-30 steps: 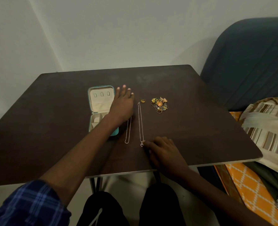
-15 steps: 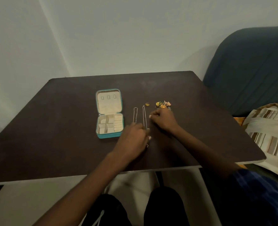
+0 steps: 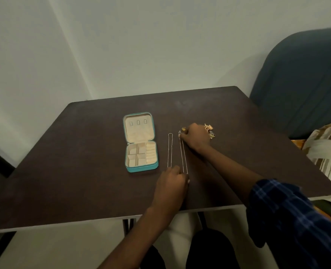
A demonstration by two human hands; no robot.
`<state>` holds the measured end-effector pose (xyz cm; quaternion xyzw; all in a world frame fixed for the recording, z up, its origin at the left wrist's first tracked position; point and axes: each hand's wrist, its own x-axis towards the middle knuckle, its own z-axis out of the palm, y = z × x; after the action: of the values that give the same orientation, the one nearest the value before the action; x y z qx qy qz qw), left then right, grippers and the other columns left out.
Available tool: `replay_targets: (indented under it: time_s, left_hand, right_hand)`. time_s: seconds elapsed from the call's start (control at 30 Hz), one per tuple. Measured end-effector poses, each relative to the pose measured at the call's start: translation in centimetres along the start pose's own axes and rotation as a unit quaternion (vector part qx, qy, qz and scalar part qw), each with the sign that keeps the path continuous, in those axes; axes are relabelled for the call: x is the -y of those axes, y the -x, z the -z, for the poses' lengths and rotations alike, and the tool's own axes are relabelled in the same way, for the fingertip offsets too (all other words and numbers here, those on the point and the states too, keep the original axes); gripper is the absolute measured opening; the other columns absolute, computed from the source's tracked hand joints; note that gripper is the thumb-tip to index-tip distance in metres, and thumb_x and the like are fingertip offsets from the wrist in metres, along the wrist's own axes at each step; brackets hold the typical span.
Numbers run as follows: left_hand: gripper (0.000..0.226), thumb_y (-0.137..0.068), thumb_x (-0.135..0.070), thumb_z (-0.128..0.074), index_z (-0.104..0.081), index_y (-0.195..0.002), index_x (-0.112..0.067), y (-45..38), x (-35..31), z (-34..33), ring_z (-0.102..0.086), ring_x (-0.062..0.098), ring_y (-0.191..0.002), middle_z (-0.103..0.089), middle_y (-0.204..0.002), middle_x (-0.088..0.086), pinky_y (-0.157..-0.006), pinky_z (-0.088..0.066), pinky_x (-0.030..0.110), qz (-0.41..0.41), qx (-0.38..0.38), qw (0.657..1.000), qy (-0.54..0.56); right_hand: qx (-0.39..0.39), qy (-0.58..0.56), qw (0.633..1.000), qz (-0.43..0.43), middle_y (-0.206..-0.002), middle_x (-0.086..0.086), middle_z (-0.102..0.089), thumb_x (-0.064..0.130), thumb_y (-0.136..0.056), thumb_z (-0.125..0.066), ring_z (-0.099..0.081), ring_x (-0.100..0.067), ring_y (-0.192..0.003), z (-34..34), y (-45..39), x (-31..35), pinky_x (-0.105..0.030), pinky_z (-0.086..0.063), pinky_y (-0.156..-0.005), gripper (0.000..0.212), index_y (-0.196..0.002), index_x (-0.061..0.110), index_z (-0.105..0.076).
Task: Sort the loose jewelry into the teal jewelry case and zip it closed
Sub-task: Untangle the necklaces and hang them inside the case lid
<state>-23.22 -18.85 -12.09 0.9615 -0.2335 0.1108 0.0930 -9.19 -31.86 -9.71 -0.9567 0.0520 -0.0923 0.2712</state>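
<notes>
Teal case [image 3: 140, 142] open, empty | right hand [image 3: 196, 135] has moved to pinch long chain [image 3: 183, 154] top; left hand [image 3: 171, 181] grips its lower end | lift imminent.

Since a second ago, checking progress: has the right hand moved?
Yes. The right hand went from the table's near edge to the far end of the right necklace, beside the jewelry pile.
</notes>
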Motion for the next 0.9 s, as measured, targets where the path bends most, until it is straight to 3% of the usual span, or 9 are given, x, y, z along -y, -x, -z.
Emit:
replay_targets:
  time_s: [0.27, 0.4, 0.57, 0.7, 0.77, 0.83, 0.9]
  left_hand:
    - [0.026, -0.08, -0.026, -0.047, -0.063, -0.062, -0.015, 0.8, -1.1, -0.1, -0.054, 0.021, -0.059, -0.056, -0.068, 0.002, -0.051, -0.04, 0.026, 0.022, -0.077, 0.996, 0.031]
    - [0.027, -0.08, -0.028, -0.045, -0.064, -0.064, -0.017, 1.0, -1.2, -0.2, -0.055, 0.019, -0.06, -0.057, -0.068, 0.0, -0.051, -0.041, 0.023, 0.024, -0.075, 0.997, 0.022]
    - [0.026, -0.08, -0.029, -0.044, -0.065, -0.067, -0.019, 1.2, -1.3, -0.5, -0.055, 0.016, -0.061, -0.058, -0.07, -0.002, -0.052, -0.041, 0.024, 0.031, -0.072, 0.997, 0.018]
    - [0.027, -0.08, -0.031, -0.045, -0.066, -0.068, -0.02, 1.5, -1.3, -0.7, -0.057, 0.015, -0.063, -0.059, -0.071, -0.004, -0.054, -0.042, 0.024, 0.025, -0.079, 0.997, 0.001]
    - [0.024, -0.079, -0.031, -0.047, -0.065, -0.065, -0.021, 1.5, -1.3, -0.5, -0.057, 0.015, -0.062, -0.059, -0.069, -0.005, -0.054, -0.041, 0.023, 0.022, -0.091, 0.995, -0.012]
    - [0.023, -0.079, -0.03, -0.049, -0.066, -0.066, -0.022, 1.6, -1.3, -0.4, -0.057, 0.015, -0.063, -0.06, -0.07, -0.005, -0.056, -0.041, 0.023, 0.016, -0.103, 0.994, -0.024]
    - [0.024, -0.08, -0.03, -0.048, -0.067, -0.068, -0.022, 1.7, -1.4, -0.4, -0.058, 0.017, -0.064, -0.061, -0.071, -0.004, -0.057, -0.042, 0.024, 0.013, -0.101, 0.995, -0.024]
  right_hand:
    - [-0.012, 0.109, 0.991, 0.081, -0.091, -0.02, -0.066, 0.02, -0.087, -0.056, -0.061, -0.038, -0.089, -0.6, -0.6, 0.9, -0.036, -0.042, -0.063, 0.02, -0.087, 0.001, -0.063]
    - [0.005, 0.153, 0.981, 0.123, -0.097, -0.023, -0.062, 0.015, -0.086, -0.054, -0.056, -0.039, -0.093, -0.1, -1.0, 0.6, -0.035, -0.033, -0.063, 0.019, -0.087, -0.004, -0.058]
    - [0.05, 0.187, 0.97, 0.151, -0.102, -0.022, -0.061, 0.016, -0.085, -0.054, -0.056, -0.038, -0.094, 0.7, -1.6, 1.2, -0.035, -0.038, -0.066, 0.021, -0.088, -0.004, -0.057]
    - [0.048, 0.074, 0.992, 0.094, -0.081, -0.019, -0.061, 0.019, -0.079, -0.055, -0.057, -0.036, -0.079, 0.8, -1.5, 0.6, -0.032, -0.038, -0.061, 0.018, -0.068, 0.005, -0.052]
    - [0.047, -0.024, 0.997, 0.056, -0.065, -0.011, -0.059, 0.02, -0.077, -0.057, -0.057, -0.027, -0.067, 1.1, -1.5, 0.4, -0.03, -0.043, -0.061, 0.025, -0.054, 0.013, -0.048]
    - [0.053, -0.103, 0.992, 0.043, -0.054, -0.005, -0.053, 0.019, -0.077, -0.057, -0.052, -0.015, -0.056, 1.9, -1.4, 0.4, -0.028, -0.042, -0.061, 0.034, -0.046, 0.013, -0.046]
    - [0.07, -0.177, 0.981, 0.034, -0.055, -0.007, -0.057, 0.017, -0.078, -0.055, -0.052, -0.013, -0.055, 2.9, -1.3, 0.9, -0.027, -0.043, -0.059, 0.032, -0.047, 0.008, -0.053]
